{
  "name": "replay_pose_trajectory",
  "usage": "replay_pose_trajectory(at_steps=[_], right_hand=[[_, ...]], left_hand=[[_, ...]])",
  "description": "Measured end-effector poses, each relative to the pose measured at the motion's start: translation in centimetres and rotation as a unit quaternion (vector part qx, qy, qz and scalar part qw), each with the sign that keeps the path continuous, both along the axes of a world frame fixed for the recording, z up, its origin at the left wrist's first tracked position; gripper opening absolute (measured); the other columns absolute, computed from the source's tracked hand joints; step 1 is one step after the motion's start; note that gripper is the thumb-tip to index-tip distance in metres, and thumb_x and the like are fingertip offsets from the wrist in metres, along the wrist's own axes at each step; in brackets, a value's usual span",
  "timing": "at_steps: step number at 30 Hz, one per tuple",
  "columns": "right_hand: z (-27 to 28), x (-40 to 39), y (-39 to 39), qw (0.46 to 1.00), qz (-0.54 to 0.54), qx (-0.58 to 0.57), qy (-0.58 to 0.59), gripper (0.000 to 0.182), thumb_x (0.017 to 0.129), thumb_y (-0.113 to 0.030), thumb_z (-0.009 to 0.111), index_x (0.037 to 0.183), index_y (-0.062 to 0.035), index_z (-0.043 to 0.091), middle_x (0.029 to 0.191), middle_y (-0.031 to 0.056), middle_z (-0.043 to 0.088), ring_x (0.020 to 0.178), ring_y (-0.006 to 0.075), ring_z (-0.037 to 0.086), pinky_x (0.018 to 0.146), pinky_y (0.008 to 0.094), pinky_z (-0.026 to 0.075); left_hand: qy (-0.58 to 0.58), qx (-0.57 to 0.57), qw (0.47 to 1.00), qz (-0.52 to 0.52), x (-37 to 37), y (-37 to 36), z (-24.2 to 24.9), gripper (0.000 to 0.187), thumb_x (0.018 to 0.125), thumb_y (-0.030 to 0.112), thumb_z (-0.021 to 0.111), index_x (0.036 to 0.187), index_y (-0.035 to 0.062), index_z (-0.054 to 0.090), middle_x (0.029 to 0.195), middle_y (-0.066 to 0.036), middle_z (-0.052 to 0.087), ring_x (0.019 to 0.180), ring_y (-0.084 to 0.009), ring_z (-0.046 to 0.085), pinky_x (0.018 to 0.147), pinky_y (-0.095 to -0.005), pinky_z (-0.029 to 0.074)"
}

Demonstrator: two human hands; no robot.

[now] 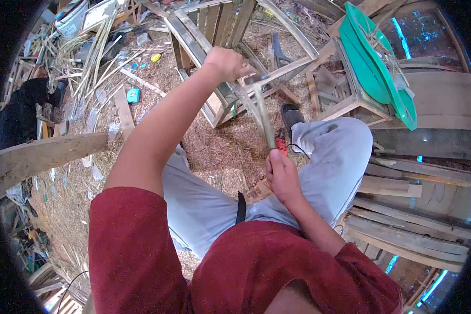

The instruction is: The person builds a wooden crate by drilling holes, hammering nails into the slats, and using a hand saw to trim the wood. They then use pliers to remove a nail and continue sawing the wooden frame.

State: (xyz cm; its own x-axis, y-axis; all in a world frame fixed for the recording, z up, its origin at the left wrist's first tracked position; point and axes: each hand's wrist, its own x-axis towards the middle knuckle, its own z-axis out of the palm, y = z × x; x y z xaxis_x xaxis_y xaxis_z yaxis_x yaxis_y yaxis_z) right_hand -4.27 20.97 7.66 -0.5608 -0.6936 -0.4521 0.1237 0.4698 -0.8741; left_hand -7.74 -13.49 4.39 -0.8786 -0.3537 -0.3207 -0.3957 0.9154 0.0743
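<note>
My right hand [283, 177] is closed around the lower end of a hammer [265, 120]. The hammer's blurred head lies over the near corner of a wooden frame [193, 39], made of slats and rails. My left hand [227, 64] is closed at the top of that frame, just left of the hammer head. What its fingers hold is hidden from this angle. A red tool [281, 144] with a black cable lies just beyond my right hand, between my legs.
Green plastic chairs or basins [369, 63] rest on a wooden stand at right. Stacked boards [408, 235] line the right side. A turquoise tape measure [133, 95] lies on the shavings-covered floor. A thick beam [52, 157] juts in from the left, near a dark-clothed person [23, 112].
</note>
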Motion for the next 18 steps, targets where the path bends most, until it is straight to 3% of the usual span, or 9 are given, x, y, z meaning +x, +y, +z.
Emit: replay_pose_trajectory(at_steps=[2,5,8,11,14,18], right_hand=[[0.1,0.3,0.0,0.999,-0.009,-0.019,0.033,0.043,0.111,-0.044,0.044,0.081,-0.0124,0.048,0.065,-0.0066,0.04,0.052,0.0038,0.036,0.046,0.0229,0.027],[-4.5,-0.5,1.1,1.0,0.007,0.004,0.011,0.044,0.11,-0.044,0.044,0.08,-0.0126,0.048,0.065,-0.0064,0.04,0.051,0.0042,0.035,0.046,0.0235,0.026],[1.0,-0.3,-0.1,0.998,-0.022,0.013,-0.06,0.043,0.111,-0.043,0.044,0.08,-0.0127,0.048,0.065,-0.0058,0.04,0.052,0.0046,0.035,0.046,0.0237,0.027],[0.3,0.4,0.3,0.997,-0.022,-0.044,0.053,0.043,0.111,-0.042,0.044,0.08,-0.0124,0.047,0.066,-0.0053,0.041,0.051,0.0049,0.035,0.046,0.0239,0.027],[-3.3,0.3,0.9,0.999,0.017,-0.013,0.047,0.044,0.111,-0.042,0.043,0.08,-0.0114,0.047,0.066,-0.0048,0.041,0.052,0.0048,0.036,0.047,0.024,0.028],[-2.8,1.0,1.4,1.0,-0.012,-0.001,0.017,0.043,0.111,-0.041,0.044,0.08,-0.0103,0.047,0.067,-0.0051,0.041,0.055,0.0049,0.036,0.05,0.0238,0.03]], left_hand=[[-0.002,0.001,1.0,0.005,0.1,0.1,0.0,0.066,0.101,0.062,0.038,0.092,0.01,0.079,0.099,-0.013,0.077,0.096,-0.0308,0.074,0.083,-0.0445,0.058],[0.003,-0.005,1.0,0.003,-0.1,0.2,0.1,0.066,0.1,0.062,0.039,0.091,0.0101,0.079,0.099,-0.013,0.077,0.094,-0.0308,0.074,0.082,-0.0449,0.058],[-0.008,-0.001,1.0,0.012,0.0,-0.1,0.3,0.067,0.099,0.063,0.04,0.091,0.0096,0.079,0.099,-0.013,0.077,0.094,-0.0303,0.074,0.082,-0.0456,0.058],[-0.018,0.002,1.0,0.0,-0.1,-0.2,-0.5,0.066,0.098,0.063,0.041,0.092,0.0091,0.079,0.1,-0.014,0.076,0.094,-0.0298,0.074,0.082,-0.0465,0.058],[-0.015,0.005,1.0,0.008,-0.2,0.0,-0.1,0.068,0.097,0.064,0.04,0.093,0.0086,0.079,0.101,-0.015,0.076,0.094,-0.0296,0.074,0.082,-0.0468,0.058],[-0.02,0.005,1.0,0.014,-0.2,-0.1,0.1,0.071,0.094,0.067,0.039,0.095,0.0089,0.08,0.101,-0.015,0.076,0.095,-0.0297,0.074,0.082,-0.0461,0.058]])
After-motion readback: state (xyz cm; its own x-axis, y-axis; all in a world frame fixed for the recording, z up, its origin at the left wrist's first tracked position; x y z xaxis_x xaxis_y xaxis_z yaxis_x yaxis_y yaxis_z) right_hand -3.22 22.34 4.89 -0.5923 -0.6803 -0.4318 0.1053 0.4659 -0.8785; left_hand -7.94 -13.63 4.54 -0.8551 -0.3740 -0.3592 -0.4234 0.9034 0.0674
